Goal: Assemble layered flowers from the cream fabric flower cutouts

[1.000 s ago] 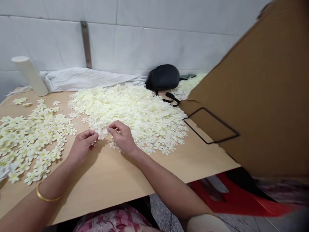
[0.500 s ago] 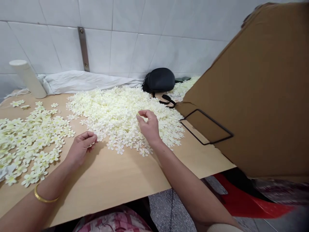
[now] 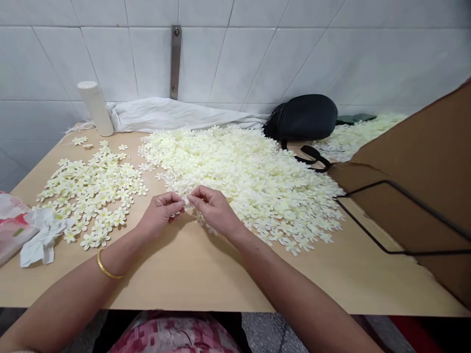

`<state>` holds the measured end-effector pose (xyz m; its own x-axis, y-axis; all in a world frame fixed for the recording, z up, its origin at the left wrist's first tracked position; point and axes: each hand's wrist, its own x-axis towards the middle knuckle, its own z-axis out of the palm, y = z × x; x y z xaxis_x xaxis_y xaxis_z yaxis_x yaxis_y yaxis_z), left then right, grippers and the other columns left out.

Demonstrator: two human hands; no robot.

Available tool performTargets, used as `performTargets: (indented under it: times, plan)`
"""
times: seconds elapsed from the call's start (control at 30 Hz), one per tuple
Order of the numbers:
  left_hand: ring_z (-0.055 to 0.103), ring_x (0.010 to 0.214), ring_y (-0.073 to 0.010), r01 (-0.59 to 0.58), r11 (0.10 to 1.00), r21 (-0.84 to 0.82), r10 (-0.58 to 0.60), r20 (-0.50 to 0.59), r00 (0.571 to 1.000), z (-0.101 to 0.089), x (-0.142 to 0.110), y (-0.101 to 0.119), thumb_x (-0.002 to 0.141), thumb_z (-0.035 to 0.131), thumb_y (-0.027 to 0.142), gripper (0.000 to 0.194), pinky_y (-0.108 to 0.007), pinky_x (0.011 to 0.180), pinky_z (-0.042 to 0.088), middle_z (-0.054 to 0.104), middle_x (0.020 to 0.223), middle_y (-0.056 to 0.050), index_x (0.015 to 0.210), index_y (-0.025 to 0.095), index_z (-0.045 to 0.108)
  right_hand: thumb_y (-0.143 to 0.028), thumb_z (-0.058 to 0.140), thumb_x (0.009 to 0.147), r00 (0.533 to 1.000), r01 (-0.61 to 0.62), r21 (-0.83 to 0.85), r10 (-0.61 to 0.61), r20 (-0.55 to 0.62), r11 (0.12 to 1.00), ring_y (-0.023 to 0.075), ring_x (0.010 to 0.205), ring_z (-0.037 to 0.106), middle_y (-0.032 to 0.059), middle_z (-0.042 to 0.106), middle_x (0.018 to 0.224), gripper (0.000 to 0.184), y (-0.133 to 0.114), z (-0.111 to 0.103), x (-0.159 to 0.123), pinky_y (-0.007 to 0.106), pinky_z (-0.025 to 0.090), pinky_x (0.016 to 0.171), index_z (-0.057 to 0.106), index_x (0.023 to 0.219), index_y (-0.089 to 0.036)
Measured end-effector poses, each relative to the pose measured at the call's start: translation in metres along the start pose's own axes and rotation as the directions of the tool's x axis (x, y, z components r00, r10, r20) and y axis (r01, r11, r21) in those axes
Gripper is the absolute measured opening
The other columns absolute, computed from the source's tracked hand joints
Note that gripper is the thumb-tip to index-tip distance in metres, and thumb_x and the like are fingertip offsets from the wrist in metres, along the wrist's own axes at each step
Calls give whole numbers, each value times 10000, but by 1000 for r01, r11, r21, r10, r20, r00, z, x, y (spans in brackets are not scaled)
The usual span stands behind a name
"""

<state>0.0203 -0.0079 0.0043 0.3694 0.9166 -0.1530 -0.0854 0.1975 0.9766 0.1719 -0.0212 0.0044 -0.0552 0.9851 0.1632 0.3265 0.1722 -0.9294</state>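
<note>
My left hand [image 3: 161, 213] and my right hand [image 3: 212, 211] meet at the near edge of a big heap of cream fabric flowers [image 3: 250, 171] on a light wooden table [image 3: 191, 274]. Both hands are closed in a pinch, fingertips almost touching, and together they hold a small cream flower [image 3: 186, 201]. A gold bangle [image 3: 106, 268] sits on my left wrist. A thinner spread of separate flowers [image 3: 95, 189] lies to the left of my left hand.
A white cylinder [image 3: 95, 108] and white cloth [image 3: 169, 115] lie along the tiled wall. A black pouch [image 3: 303, 117] with a strap sits behind the heap. A cardboard sheet [image 3: 423, 186] leans at right. White and pink wrappings [image 3: 22, 230] lie at the left edge.
My right hand, which had reached into the heap half a second ago, has come back to meet the left hand. The view has swung right and down, showing less of the cardboard.
</note>
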Motion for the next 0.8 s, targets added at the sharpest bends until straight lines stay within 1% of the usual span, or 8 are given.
performTargets:
  times: [0.17,0.3,0.4,0.47,0.53,0.6,0.7,0.8]
  plan:
    - [378,469,-49,57,998,11,-57,-34,998,0,0,0,652,692,339,233,-194,459,268,531,569,19,616,148,565,-245,443,799,986,119,-250,-144,-86,961,144,628,422,-15,461,609,194,0,-3,3,287,313,613,409,611,-210]
    - [415,522,-54,91,996,-25,-93,-62,994,-1,1,1,666,693,357,256,-169,465,284,544,613,9,625,147,553,-274,427,819,970,102,-278,-157,-183,955,155,624,421,-9,448,609,232,4,-19,15,300,317,614,376,600,-218]
    - [427,526,-55,128,987,-93,-135,-63,989,0,1,4,658,700,385,269,-158,449,269,547,613,1,663,144,580,-242,483,781,946,58,-375,-171,-276,925,182,712,459,20,497,682,201,12,-35,27,333,340,681,440,587,-210]
    - [435,518,-61,161,978,-134,-171,-64,983,1,0,6,633,714,419,307,-163,439,269,551,604,-7,685,138,602,-202,527,745,926,-22,-531,-183,-330,847,227,819,458,57,535,776,125,17,-44,32,373,328,724,525,620,-203]
    - [442,507,-70,187,968,-164,-200,-60,978,2,0,7,609,723,455,353,-175,435,283,557,600,-17,700,129,618,-170,540,735,903,-95,-680,-224,-366,727,270,904,430,99,550,888,68,20,-49,34,403,308,739,600,715,-194]
    - [453,504,-79,199,960,-197,-213,-54,976,2,1,8,621,703,490,386,-187,436,304,560,607,-24,717,124,625,-159,522,759,876,-105,-762,-303,-374,639,287,937,412,127,545,962,126,18,-48,31,413,298,739,631,817,-182]
    - [499,543,-103,186,942,-280,-212,-66,975,1,4,8,701,616,539,418,-205,471,370,561,631,-29,745,123,619,-177,489,807,840,-4,-757,-408,-356,653,265,910,434,110,560,933,156,10,-37,20,392,311,725,638,853,-187]
    - [545,603,-130,142,910,-390,-194,-97,976,0,7,8,781,519,543,426,-241,557,443,561,651,-36,761,125,595,-217,493,838,862,201,-641,-445,-243,740,223,855,483,69,579,846,154,3,-17,10,361,349,722,646,839,-196]
